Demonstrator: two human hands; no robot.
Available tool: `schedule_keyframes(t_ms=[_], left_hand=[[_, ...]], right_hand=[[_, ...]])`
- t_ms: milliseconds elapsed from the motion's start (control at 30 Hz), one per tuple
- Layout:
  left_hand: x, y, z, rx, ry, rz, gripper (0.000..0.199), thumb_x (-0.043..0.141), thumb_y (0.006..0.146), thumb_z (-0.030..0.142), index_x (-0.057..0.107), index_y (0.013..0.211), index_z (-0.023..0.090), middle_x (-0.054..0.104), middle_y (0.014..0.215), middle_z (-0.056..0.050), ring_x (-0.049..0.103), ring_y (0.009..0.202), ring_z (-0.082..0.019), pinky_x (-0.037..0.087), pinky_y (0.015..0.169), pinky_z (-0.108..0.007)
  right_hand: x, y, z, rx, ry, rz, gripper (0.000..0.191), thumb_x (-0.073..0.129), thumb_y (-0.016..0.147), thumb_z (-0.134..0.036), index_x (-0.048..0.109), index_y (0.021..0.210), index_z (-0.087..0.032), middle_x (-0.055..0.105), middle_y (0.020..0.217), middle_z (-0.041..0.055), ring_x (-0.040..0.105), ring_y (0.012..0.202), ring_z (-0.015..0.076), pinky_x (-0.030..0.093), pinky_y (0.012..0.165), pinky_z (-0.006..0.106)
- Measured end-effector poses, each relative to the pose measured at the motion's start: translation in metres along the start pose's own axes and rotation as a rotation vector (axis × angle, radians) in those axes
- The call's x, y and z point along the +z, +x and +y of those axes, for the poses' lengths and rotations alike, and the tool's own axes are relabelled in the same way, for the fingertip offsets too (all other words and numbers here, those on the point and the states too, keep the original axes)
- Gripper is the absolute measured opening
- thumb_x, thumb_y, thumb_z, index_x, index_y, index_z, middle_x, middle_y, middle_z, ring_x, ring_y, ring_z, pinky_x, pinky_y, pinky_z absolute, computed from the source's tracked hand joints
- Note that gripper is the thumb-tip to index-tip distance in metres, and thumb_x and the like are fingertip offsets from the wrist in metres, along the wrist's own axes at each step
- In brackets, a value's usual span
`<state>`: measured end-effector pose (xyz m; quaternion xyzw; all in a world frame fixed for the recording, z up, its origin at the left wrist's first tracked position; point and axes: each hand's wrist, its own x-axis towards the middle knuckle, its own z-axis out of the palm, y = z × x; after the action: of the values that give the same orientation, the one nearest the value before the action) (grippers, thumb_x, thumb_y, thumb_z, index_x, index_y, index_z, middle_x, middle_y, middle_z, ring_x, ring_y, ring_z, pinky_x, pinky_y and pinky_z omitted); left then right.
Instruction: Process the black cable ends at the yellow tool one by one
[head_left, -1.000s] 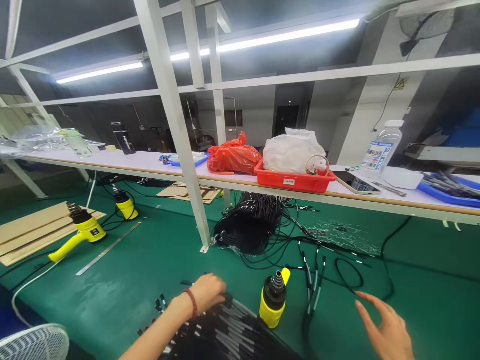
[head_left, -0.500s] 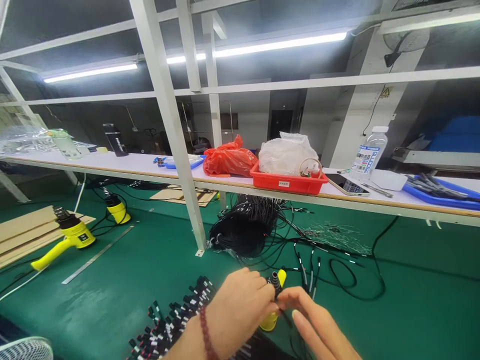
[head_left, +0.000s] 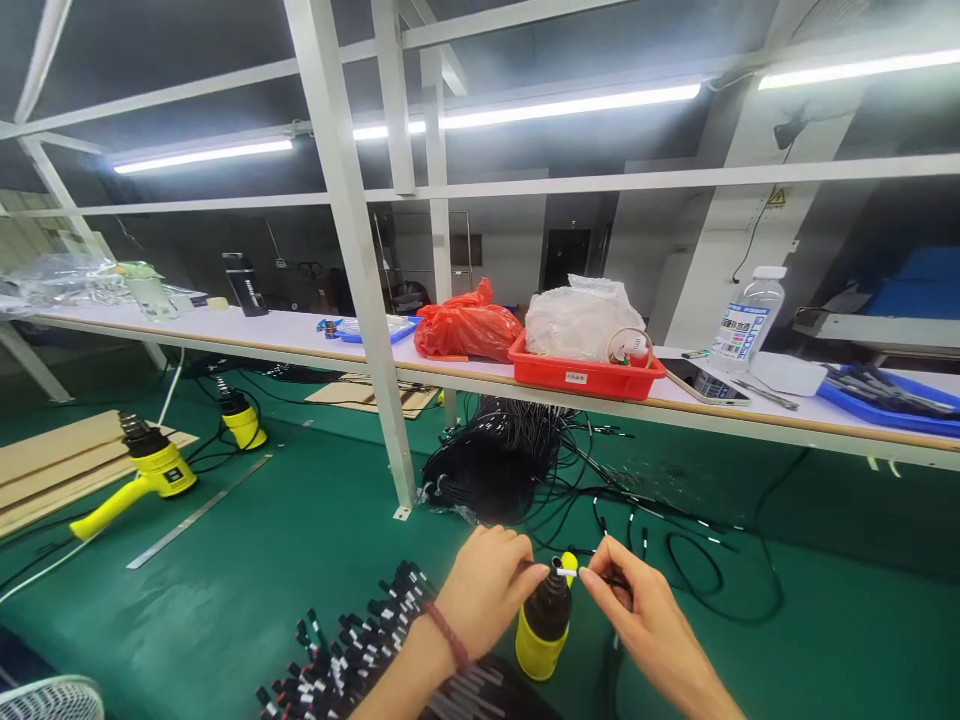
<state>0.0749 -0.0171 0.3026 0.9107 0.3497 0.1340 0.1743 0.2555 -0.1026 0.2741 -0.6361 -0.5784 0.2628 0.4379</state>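
Note:
Between my two hands a black cable with a white sleeve is stretched level, just over the nozzle of an upright yellow heat gun. My left hand, with a dark red bead bracelet at the wrist, pinches the cable left of the nozzle. On the right, my right hand pinches the cable beside the white sleeve, thumb and index finger pressed together. A large bundle of black cables with white and black ends lies left of the heat gun, partly behind my left forearm.
Two more yellow heat guns and wooden boards are at the left on the green table. Coiled black cables lie under a white shelf, which bears a red tray, a red bag and a bottle.
My hands have moved apart, and the white sleeve now shows between them over the nozzle. My right thumb and index finger have closed on the cable. The view has shifted slightly.

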Motion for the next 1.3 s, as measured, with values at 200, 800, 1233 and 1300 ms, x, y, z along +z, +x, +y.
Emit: schedule_keyframes(t_ms=[200, 800, 1233, 1300], left_hand=[[0.013, 0.006, -0.009, -0.062, -0.132, 0.006, 0.034, 0.031, 0.098, 0.034, 0.052, 0.075, 0.020, 0.060, 0.081, 0.000, 0.053, 0.080, -0.017, 0.037, 0.079, -0.029], [0.039, 0.018, -0.023, -0.180, -0.303, 0.070, 0.023, 0.043, 0.092, 0.036, 0.057, 0.083, 0.020, 0.063, 0.089, -0.001, 0.055, 0.088, -0.019, 0.039, 0.082, -0.030], [0.036, 0.021, -0.024, -0.194, -0.277, 0.045, 0.033, 0.040, 0.092, 0.043, 0.058, 0.076, 0.020, 0.065, 0.075, -0.001, 0.057, 0.078, -0.019, 0.038, 0.071, -0.027], [0.037, 0.023, -0.023, -0.196, -0.252, 0.015, 0.045, 0.033, 0.095, 0.045, 0.057, 0.066, 0.020, 0.061, 0.062, -0.001, 0.056, 0.067, -0.018, 0.036, 0.066, -0.027]], right_hand=[[0.008, 0.012, 0.016, 0.004, -0.064, 0.038, 0.032, 0.046, 0.088, -0.047, 0.042, 0.068, -0.022, 0.043, 0.061, -0.0049, 0.037, 0.056, 0.0114, 0.031, 0.051, 0.023], [0.013, 0.022, 0.036, 0.002, -0.160, 0.067, 0.027, 0.046, 0.087, -0.042, 0.041, 0.067, -0.023, 0.048, 0.057, -0.0047, 0.045, 0.054, 0.0130, 0.034, 0.052, 0.023], [0.003, 0.016, 0.027, -0.023, -0.254, 0.002, 0.034, 0.042, 0.092, -0.039, 0.065, 0.075, -0.022, 0.061, 0.067, 0.0010, 0.051, 0.061, 0.0159, 0.034, 0.056, 0.026], [0.003, 0.016, 0.028, -0.026, -0.259, 0.003, 0.033, 0.042, 0.092, -0.039, 0.065, 0.075, -0.022, 0.062, 0.068, 0.0013, 0.052, 0.061, 0.0161, 0.035, 0.056, 0.026]])
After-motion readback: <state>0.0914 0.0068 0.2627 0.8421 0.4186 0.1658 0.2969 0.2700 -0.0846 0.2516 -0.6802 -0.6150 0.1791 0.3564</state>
